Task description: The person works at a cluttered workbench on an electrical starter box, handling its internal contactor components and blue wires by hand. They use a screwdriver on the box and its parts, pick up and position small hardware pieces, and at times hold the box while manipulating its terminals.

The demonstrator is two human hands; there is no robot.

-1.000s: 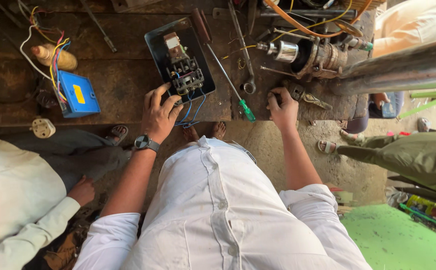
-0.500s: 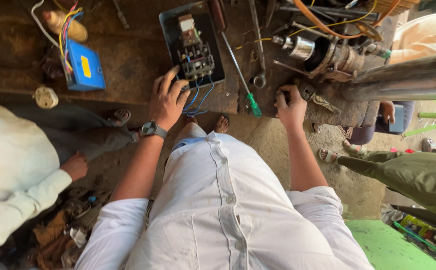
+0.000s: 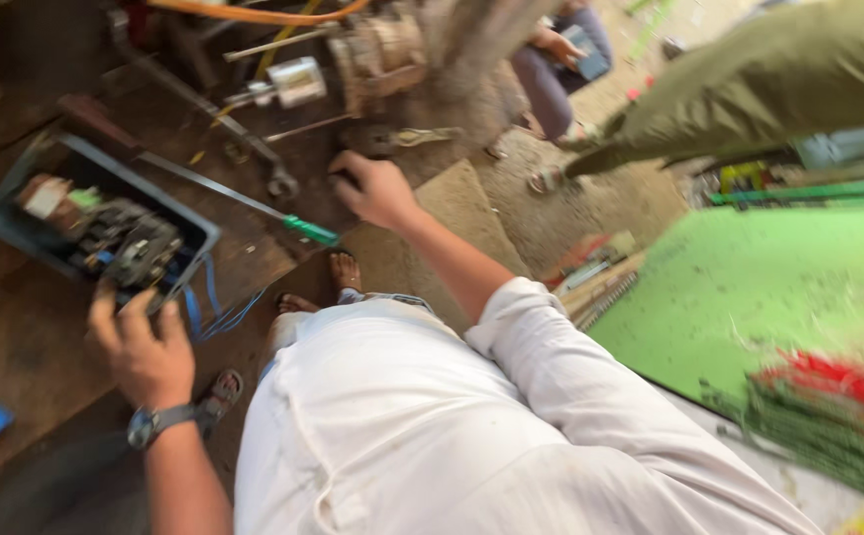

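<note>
Our left hand (image 3: 145, 352) rests, fingers spread, on the near rim of the dark metal switch box (image 3: 95, 233) on the workbench (image 3: 16, 327), likely heavy and rigid, best gripped by its walls, while our right hand (image 3: 377, 190) curls loosely, holding nothing we can make out.

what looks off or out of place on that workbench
The open blue-grey switch box sits with its wiring block exposed, and blue wires spill over the bench edge beside the left hand. A green-handled screwdriver lies loose near the right hand.
</note>
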